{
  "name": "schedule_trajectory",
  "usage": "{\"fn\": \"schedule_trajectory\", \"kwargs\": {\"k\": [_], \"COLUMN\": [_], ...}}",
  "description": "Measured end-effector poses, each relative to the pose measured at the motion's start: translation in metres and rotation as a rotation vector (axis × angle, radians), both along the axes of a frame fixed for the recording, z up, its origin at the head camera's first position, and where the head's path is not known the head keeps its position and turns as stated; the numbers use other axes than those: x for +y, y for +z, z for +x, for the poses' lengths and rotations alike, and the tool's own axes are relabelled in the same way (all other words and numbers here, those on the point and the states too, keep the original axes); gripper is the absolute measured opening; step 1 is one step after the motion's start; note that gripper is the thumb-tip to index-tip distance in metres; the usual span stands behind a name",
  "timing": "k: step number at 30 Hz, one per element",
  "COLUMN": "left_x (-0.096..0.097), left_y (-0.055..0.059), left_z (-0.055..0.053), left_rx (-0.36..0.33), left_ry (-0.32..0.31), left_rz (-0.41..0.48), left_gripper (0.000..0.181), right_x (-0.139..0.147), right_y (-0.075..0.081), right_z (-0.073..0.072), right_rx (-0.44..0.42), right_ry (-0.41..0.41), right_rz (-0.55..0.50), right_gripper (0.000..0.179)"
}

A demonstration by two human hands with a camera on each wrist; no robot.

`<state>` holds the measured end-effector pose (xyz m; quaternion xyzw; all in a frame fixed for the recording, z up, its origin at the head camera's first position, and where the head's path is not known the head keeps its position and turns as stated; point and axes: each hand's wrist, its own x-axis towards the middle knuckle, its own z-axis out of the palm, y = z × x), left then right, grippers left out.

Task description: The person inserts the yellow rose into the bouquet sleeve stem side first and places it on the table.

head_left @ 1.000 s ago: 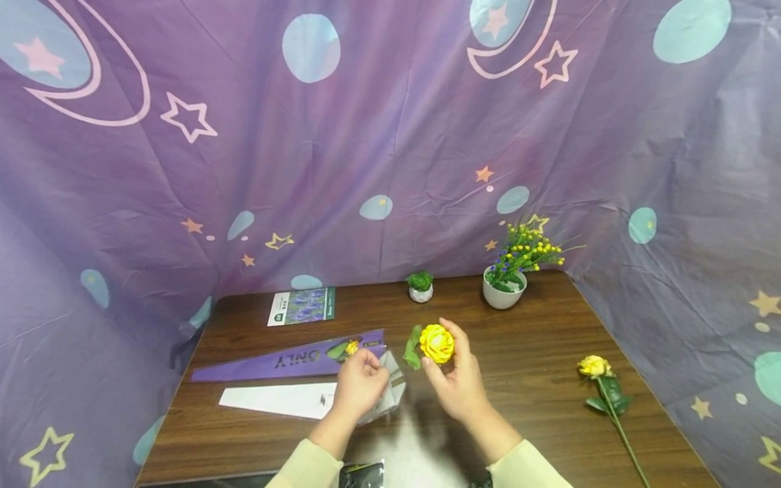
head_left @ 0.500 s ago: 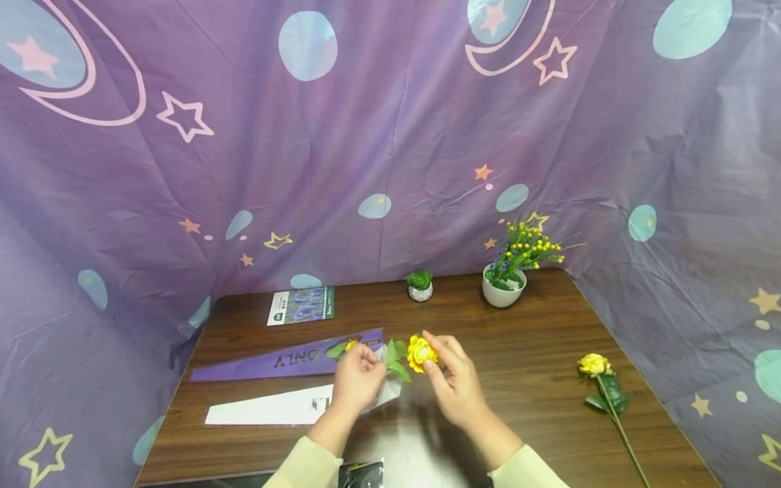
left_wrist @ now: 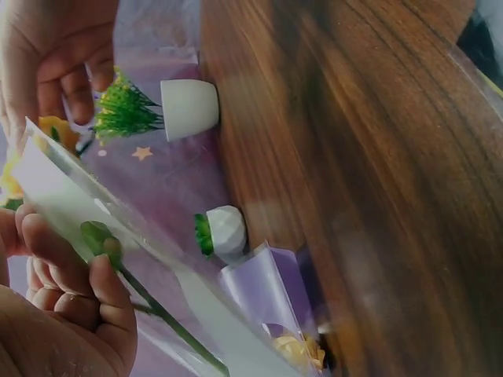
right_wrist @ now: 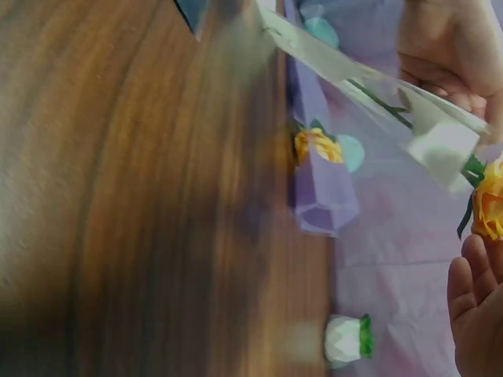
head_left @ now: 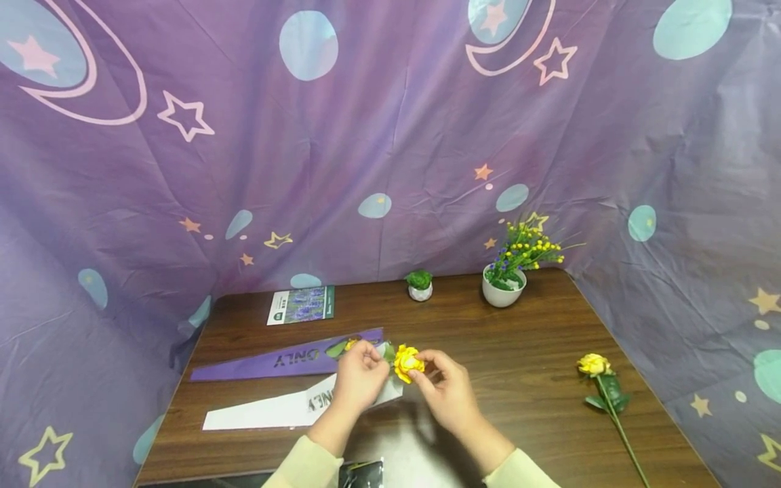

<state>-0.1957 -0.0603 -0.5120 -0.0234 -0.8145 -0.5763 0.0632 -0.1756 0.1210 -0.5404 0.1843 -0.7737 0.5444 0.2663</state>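
Note:
My left hand (head_left: 360,378) pinches the upper end of a white flower sleeve (head_left: 262,411) printed with dark letters. In the left wrist view, a green stem (left_wrist: 161,312) runs down inside the sleeve's clear side. The yellow rose (head_left: 407,363) on that stem pokes out of the sleeve's wide mouth, its green leaves (right_wrist: 473,171) right at the opening. My right hand (head_left: 450,396) holds the bloom between thumb and fingers. Behind the white sleeve, a purple sleeve (head_left: 256,360) lettered ONLY lies on the table with another yellow rose (right_wrist: 317,147) inside.
A third yellow rose (head_left: 594,366) lies at the table's right side. Along the back stand a small potted plant (head_left: 420,290) and a larger white pot (head_left: 504,293) with yellow flowers. A picture card (head_left: 301,306) lies back left. A dark packet (head_left: 361,473) sits at the front edge.
My right hand has moved left and slightly down with the rose, bringing bloom and leaves to the sleeve's mouth. The white sleeve's narrow end has shifted left and down. The left hand stays nearly in place.

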Motion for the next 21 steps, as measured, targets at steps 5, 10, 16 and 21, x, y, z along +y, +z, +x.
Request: {"fn": "schedule_trajectory", "kwargs": {"k": [5, 10, 16, 21], "left_x": [0.002, 0.004, 0.004, -0.009], "left_y": [0.002, 0.004, 0.002, -0.005], "left_z": [0.001, 0.003, 0.004, 0.005], "left_rx": [0.016, 0.036, 0.076, 0.205], "left_ry": [-0.022, -0.049, -0.088, -0.126], "left_rz": [-0.02, -0.005, -0.033, -0.263], "left_gripper": [0.014, 0.016, 0.019, 0.062], "right_x": [-0.005, -0.005, -0.003, -0.001], "right_y": [-0.005, -0.008, -0.01, -0.007], "right_z": [0.001, 0.003, 0.002, -0.001], "right_rx": [-0.09, -0.206, -0.372, -0.439], "right_ry": [0.012, 0.094, 0.278, 0.215], "right_rz": [-0.041, -0.106, -0.255, -0.284], "right_gripper": [0.027, 0.025, 0.027, 0.027]}}
